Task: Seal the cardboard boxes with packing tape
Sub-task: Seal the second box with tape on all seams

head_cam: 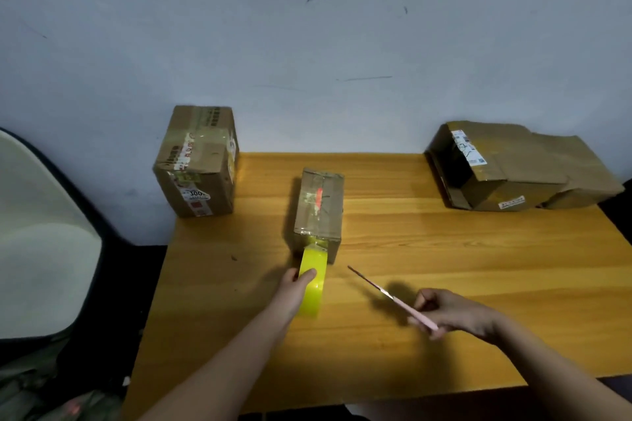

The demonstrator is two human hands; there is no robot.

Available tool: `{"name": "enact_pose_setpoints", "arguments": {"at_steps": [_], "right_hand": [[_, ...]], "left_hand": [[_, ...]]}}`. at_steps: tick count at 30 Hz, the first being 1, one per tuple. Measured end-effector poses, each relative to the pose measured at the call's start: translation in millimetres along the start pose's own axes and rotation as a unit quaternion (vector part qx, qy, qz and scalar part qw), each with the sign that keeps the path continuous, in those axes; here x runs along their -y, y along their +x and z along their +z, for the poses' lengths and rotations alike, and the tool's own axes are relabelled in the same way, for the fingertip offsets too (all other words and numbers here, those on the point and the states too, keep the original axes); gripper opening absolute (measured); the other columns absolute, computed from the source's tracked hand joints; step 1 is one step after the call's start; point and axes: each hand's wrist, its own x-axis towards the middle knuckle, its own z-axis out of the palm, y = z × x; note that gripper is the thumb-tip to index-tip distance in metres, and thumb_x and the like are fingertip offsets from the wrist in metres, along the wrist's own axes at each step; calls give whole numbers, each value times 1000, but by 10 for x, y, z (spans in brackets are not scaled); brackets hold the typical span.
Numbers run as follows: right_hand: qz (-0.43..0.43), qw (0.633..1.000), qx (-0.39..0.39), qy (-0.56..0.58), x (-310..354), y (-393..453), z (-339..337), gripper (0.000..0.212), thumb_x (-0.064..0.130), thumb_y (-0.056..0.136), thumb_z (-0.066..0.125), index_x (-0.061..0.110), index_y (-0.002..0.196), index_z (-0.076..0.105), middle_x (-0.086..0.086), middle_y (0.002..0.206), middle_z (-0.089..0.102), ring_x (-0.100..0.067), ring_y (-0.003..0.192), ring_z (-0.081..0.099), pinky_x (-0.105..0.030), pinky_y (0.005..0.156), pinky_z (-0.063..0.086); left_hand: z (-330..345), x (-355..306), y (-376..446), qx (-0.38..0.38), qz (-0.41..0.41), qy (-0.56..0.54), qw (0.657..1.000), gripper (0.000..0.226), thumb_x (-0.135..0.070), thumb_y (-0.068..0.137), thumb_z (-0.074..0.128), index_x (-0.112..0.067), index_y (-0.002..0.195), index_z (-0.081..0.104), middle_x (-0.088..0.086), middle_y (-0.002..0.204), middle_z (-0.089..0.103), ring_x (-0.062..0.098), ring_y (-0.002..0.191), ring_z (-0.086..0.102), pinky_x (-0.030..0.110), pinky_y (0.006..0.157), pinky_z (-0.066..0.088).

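Boxes [197, 164] [513, 167] flank the taped box [319, 212] (scissors [386, 294] nearby)

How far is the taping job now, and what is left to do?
Partly done. The small box has tape along its top, not yet cut from the roll in the left hand. The right hand holds scissors, so cutting looks next. The right box looks crumpled and unsealed; the left box carries tape.
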Motion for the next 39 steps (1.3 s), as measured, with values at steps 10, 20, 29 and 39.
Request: {"name": "enact_pose_setpoints", "arguments": {"at_steps": [10, 20, 29, 39], "right_hand": [[-16, 990, 44, -132, 667, 434, -185, 81, 67, 50, 75, 14, 104, 46, 1, 73, 53, -7, 57, 45, -22, 56, 40], [18, 983, 104, -148, 759, 498, -284, 54, 54, 79, 69, 12, 109, 53, 4, 68, 54, -7, 57, 49, -18, 60, 46], [9, 987, 100, -126, 812, 665, -114, 39, 50, 88, 62, 16, 105, 55, 2, 71, 50, -8, 59, 45, -17, 59, 43], [3, 982, 143, -126, 921, 886, -67, 30, 47, 89, 64, 29, 111, 55, 0, 73, 50, -8, 62, 46, -18, 63, 44]], "left_hand": [[67, 35, -64, -47, 0, -34, 998, 15, -18, 95, 55, -10, 109, 55, 11, 100, 58, 24, 91, 54, 30, 68, 41], [79, -4, -104, -52, -7, -32, 998, 3, -18, 96, 53, -15, 96, 53, 3, 85, 57, 23, 84, 54, 31, 68, 40], [77, -25, -85, -56, -5, -12, 998, 26, -21, 96, 54, -10, 119, 52, 10, 101, 60, 25, 88, 57, 31, 69, 42], [20, 2, -60, -49, -10, -30, 998, 4, -22, 96, 55, -20, 97, 52, -1, 87, 58, 23, 89, 56, 30, 76, 43]]}}
